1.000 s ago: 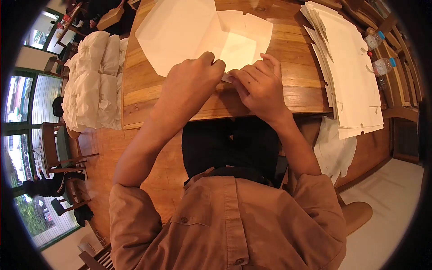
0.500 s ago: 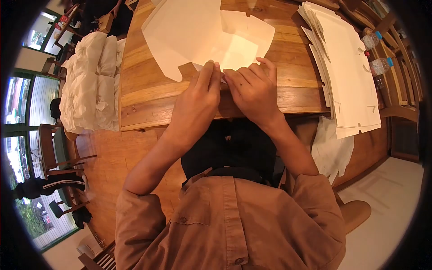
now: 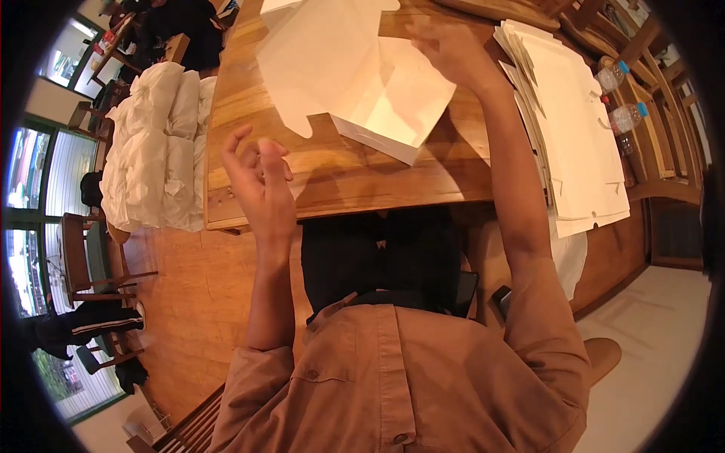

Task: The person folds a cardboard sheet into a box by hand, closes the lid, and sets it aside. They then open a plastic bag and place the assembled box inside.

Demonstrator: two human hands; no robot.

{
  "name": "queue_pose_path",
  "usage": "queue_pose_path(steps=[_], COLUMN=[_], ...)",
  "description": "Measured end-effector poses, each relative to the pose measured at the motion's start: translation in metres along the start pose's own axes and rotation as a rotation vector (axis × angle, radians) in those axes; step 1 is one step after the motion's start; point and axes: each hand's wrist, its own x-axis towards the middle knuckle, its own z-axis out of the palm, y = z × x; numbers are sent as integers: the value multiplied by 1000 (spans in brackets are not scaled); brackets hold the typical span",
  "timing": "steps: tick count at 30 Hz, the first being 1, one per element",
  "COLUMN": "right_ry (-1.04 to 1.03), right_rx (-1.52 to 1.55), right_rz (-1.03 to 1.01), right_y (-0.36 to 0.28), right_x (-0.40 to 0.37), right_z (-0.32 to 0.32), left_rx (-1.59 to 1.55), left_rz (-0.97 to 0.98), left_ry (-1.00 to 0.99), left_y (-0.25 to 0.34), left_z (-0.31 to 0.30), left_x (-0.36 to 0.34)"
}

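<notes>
A partly folded white cardboard box lies on the wooden table in front of me, its near side wall standing up and its large lid panel spread out to the far left. My left hand is raised over the table's near left part, apart from the box, fingers loosely bent and spread with nothing in them. Above the box's far right corner is my right hand, slightly smeared by motion. Its fingers reach out to the left and no object shows in them.
A stack of flat white cardboard blanks lies along the table's right side, with plastic bottles beyond it. Full white plastic bags are piled left of the wooden table. Chairs stand farther left.
Both hands have let go of the box's near edge. The left moved left and down, the right forward and right. The near wall now stands folded up, and the box sits slightly turned.
</notes>
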Motion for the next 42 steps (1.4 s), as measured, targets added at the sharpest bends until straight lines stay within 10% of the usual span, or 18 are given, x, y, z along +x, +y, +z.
queue_pose_path(steps=[10,26,31,37,42], right_ry=[-164,-343,148,-200,32], right_rx=[-87,-50,104,-28,184], right_rz=[74,192,29,316,21], right_y=[-15,-30,-18,-51,-23], right_x=[-10,-30,-41,-47,-72], right_z=[-1,-17,3,-21,0], left_rx=[650,625,590,600,528], left_rz=[91,137,123,-6,-51], left_ry=[-195,-251,-242,-295,-282], left_y=[23,-2,-9,2,-2], left_z=[27,36,40,42,43], left_x=[48,44,44,46,47])
